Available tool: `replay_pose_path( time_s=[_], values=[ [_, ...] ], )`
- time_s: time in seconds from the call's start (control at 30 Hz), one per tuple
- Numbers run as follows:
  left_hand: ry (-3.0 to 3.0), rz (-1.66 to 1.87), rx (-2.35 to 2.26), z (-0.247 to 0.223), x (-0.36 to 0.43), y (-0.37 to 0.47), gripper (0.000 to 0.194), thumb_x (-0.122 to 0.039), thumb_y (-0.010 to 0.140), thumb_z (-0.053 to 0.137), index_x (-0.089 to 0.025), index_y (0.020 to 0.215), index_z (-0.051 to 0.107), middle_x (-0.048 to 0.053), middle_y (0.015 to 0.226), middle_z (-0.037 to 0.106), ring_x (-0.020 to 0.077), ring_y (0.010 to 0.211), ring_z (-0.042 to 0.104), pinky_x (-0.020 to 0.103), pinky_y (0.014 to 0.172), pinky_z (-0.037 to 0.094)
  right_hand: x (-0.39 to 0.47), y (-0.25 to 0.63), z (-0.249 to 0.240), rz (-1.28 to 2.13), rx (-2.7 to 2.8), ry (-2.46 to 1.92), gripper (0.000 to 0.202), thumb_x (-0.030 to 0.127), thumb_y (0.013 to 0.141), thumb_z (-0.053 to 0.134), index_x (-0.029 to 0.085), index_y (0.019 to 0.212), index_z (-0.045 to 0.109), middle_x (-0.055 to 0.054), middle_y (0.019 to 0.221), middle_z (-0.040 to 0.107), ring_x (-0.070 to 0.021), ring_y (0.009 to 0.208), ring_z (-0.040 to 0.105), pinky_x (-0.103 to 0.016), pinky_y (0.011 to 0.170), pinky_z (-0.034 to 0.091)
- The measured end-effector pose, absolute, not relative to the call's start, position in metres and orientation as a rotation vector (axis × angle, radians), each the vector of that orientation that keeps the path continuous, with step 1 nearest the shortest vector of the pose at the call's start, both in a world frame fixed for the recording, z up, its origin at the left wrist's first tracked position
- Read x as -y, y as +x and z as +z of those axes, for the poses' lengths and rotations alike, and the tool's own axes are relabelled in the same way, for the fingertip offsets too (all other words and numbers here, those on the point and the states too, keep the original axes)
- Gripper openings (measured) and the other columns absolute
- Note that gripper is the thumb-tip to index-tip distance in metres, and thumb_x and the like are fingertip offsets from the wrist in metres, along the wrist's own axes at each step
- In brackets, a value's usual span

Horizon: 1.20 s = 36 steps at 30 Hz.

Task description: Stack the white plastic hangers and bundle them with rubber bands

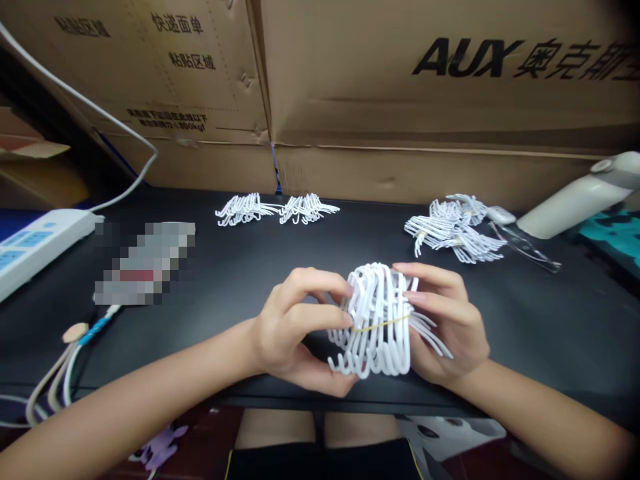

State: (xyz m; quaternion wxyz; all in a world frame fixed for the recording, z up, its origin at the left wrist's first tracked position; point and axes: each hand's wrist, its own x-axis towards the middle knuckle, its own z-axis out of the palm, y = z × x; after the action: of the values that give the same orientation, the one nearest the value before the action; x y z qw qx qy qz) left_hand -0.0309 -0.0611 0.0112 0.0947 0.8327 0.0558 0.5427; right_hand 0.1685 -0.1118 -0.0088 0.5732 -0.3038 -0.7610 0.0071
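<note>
**Two hands holding a banded bundle of small white hooks over a black table**

A pixelated patch (145,263) hides one item on the left part of the black table (240,280). The individual hooks in each bundle are too tightly packed to count. At the table's right edge, a white lamp-like arm (575,197) is cut off by the frame.

The stacked bundle of small white plastic hooks (377,320), wrapped once by a thin yellow rubber band (380,326), sits between both hands above the table's near edge. The left hand (295,327) grips the bundle's left side, fingertips curled on the band. The right hand (447,320) cups the right side, its fingers laid across the top of the hooks.

Four more bundles of white hooks lie on the table: two side by side at the far edge (277,209), and two overlapping near the far right corner (455,230). A white power strip (35,243) lies at the left edge. Brown cardboard boxes (400,100) stand behind the table.
</note>
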Motion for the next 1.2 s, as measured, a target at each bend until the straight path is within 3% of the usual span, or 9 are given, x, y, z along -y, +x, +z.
replay_pose_path(
  time_s=[0.27, 0.43, 0.6, 0.73, 0.83, 0.9, 0.97, 1.03, 1.2],
  values=[
    [2.288, 1.696, -0.177, 0.001, 0.061, -0.029, 0.083, -0.056, 0.044, 0.083, -0.016, 0.110, 0.053, 0.011, 0.101, 0.056, 0.0208, 0.086, 0.057, 0.030, 0.059, 0.053, 0.111, 0.170, -0.010, 0.064, 1.773, -0.694, 0.038, 0.016, 0.077, 0.062, 0.022, 0.113, 0.057, -0.013, 0.117, 0.061, -0.0268, 0.101, 0.063, -0.040, 0.074, 0.057],
    [2.000, 1.285, -0.344, -0.004, 0.059, -0.033, 0.102, -0.051, 0.044, 0.086, -0.023, 0.132, 0.040, 0.017, 0.124, 0.053, 0.0232, 0.093, 0.062, 0.028, 0.062, 0.054, 0.107, 0.174, -0.014, 0.054, 1.737, -0.719, 0.041, 0.012, 0.074, 0.065, 0.022, 0.114, 0.057, -0.013, 0.120, 0.060, -0.0279, 0.106, 0.062, -0.043, 0.079, 0.056],
    [1.461, 0.569, -0.441, -0.004, 0.052, -0.029, 0.071, -0.053, 0.075, 0.067, -0.016, 0.130, 0.042, 0.010, 0.080, 0.069, 0.0187, 0.060, 0.066, 0.028, 0.054, 0.053, 0.092, 0.173, -0.020, 0.168, 1.733, -0.790, 0.044, 0.011, 0.077, 0.065, 0.020, 0.119, 0.055, -0.014, 0.122, 0.059, -0.0256, 0.112, 0.059, -0.044, 0.088, 0.054],
    [1.219, 0.550, -0.606, -0.003, 0.044, -0.025, 0.051, -0.049, 0.081, 0.062, -0.013, 0.114, 0.050, 0.007, 0.068, 0.066, 0.0166, 0.056, 0.065, 0.025, 0.053, 0.052, 0.081, 0.172, -0.019, 0.574, 1.710, -0.859, 0.058, 0.023, 0.075, 0.072, 0.019, 0.127, 0.047, -0.017, 0.136, 0.048, -0.0251, 0.121, 0.053, -0.038, 0.090, 0.054],
    [1.111, 0.603, -0.678, -0.001, 0.040, -0.025, 0.043, -0.048, 0.081, 0.063, -0.015, 0.107, 0.053, 0.003, 0.068, 0.063, 0.0140, 0.059, 0.064, 0.022, 0.054, 0.051, 0.074, 0.173, -0.017, 0.938, 1.527, -0.902, 0.061, 0.032, 0.078, 0.070, 0.022, 0.132, 0.042, -0.016, 0.141, 0.044, -0.0223, 0.114, 0.059, -0.038, 0.091, 0.053],
    [1.103, 0.603, -0.707, 0.000, 0.038, -0.026, 0.046, -0.044, 0.078, 0.067, -0.018, 0.114, 0.052, 0.002, 0.073, 0.063, 0.0134, 0.062, 0.064, 0.022, 0.055, 0.050, 0.069, 0.174, -0.016, 1.055, 1.355, -0.978, 0.049, 0.037, 0.079, 0.068, 0.020, 0.121, 0.050, -0.015, 0.128, 0.057, -0.0194, 0.099, 0.066, -0.033, 0.080, 0.057],
    [1.110, 0.599, -0.711, 0.000, 0.036, -0.027, 0.046, -0.043, 0.078, 0.068, -0.019, 0.114, 0.052, 0.002, 0.075, 0.063, 0.0128, 0.063, 0.063, 0.021, 0.056, 0.050, 0.065, 0.175, -0.016, 1.186, 1.287, -1.031, 0.039, 0.040, 0.076, 0.070, 0.016, 0.105, 0.059, -0.010, 0.098, 0.070, -0.0159, 0.075, 0.069, -0.028, 0.065, 0.057],
    [1.122, 0.589, -0.699, 0.000, 0.034, -0.028, 0.042, -0.043, 0.079, 0.068, -0.018, 0.110, 0.054, 0.002, 0.075, 0.062, 0.0124, 0.063, 0.062, 0.021, 0.056, 0.049, 0.063, 0.174, -0.015, 1.284, 1.262, -1.033, 0.035, 0.042, 0.074, 0.072, 0.013, 0.093, 0.063, -0.006, 0.076, 0.071, -0.0128, 0.058, 0.065, -0.025, 0.056, 0.055],
    [1.120, 0.523, -0.560, 0.001, 0.032, -0.030, 0.053, -0.050, 0.081, 0.062, -0.019, 0.122, 0.049, 0.008, 0.094, 0.065, 0.0126, 0.063, 0.062, 0.024, 0.057, 0.049, 0.061, 0.181, -0.013, 1.277, 1.135, -0.997, 0.031, 0.040, 0.073, 0.073, 0.012, 0.084, 0.067, -0.006, 0.070, 0.072, -0.0125, 0.052, 0.065, -0.023, 0.053, 0.056]
  ],
)
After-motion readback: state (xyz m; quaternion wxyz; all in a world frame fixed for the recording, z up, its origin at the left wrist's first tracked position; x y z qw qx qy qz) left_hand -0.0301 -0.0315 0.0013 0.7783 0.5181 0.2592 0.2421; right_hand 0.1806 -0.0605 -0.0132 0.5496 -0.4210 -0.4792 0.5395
